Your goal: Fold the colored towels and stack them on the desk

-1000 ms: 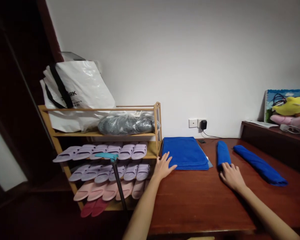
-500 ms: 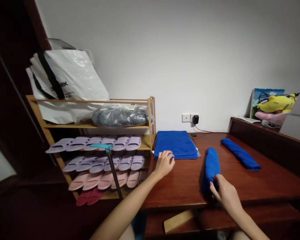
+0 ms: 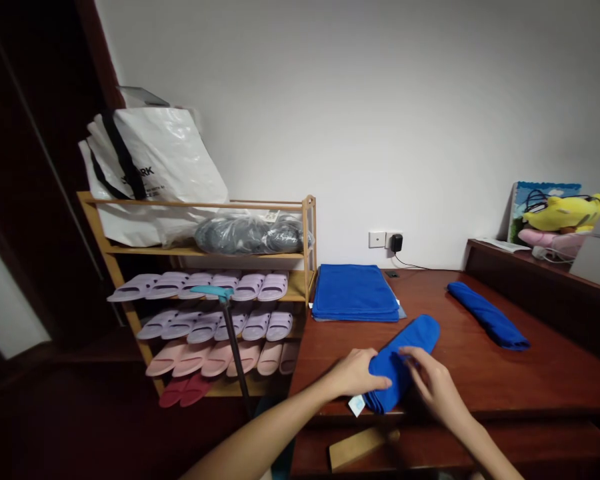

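Observation:
A folded blue cloth (image 3: pixel 420 333) lies aslant near the table's front edge, its far end to the right. A small white tag (image 3: pixel 357 405) sticks out at its near left corner. My left hand (image 3: pixel 363 373) grips the cloth's left side, thumb on top. From the right, my right hand (image 3: pixel 430 381) pinches its upper layer, fingertips partly hidden. Behind them rests a flat stack of blue cloths (image 3: pixel 355 292). Another blue cloth, rolled or folded narrow (image 3: pixel 487 317), lies apart on the right.
The dark red table (image 3: pixel 480 380) meets a raised ledge (image 3: pixel 540 273) at right holding a yellow plush toy (image 3: pixel 563 212). Below the front edge lies a wooden block (image 3: pixel 357 448). A shoe rack (image 3: pixel 310 247) with slippers and a blue-topped pole (image 3: pixel 235 353) stand left.
My left hand has come from beside the stack onto the cloth at right. The cloth has turned aslant and looks wider, its tag now showing. My right hand has shifted along it.

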`<action>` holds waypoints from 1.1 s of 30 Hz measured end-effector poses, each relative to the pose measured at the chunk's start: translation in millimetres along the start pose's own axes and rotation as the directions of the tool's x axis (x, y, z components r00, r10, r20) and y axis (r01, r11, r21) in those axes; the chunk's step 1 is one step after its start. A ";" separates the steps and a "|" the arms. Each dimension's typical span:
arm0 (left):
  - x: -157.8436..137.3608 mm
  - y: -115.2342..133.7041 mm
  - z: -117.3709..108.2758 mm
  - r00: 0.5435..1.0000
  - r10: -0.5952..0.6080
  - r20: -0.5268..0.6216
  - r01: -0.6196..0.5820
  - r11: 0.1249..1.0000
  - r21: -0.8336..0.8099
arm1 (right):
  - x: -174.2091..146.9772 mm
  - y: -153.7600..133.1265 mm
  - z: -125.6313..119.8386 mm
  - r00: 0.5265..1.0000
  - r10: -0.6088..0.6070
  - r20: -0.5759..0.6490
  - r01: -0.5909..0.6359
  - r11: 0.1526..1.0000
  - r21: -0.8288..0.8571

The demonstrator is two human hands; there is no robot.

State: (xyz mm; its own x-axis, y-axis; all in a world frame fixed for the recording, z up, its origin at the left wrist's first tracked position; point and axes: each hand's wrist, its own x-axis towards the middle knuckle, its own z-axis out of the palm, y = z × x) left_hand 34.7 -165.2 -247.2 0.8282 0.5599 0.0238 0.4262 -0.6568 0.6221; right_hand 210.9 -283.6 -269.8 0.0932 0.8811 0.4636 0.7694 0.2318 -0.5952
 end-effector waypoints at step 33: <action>100.8 -24.6 -79.9 0.897 0.209 -0.390 -0.035 0.912 0.409 | -39.0 31.9 21.0 0.959 -0.139 -0.247 -0.050 0.776 -0.628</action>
State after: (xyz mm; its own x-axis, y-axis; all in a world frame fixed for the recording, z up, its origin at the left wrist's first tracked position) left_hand 78.7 -52.2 -197.6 0.6902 0.5618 0.4561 0.5086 -0.8249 0.2466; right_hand 218.6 -301.9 -320.7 0.1391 0.7109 0.6894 0.9897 -0.1229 -0.0729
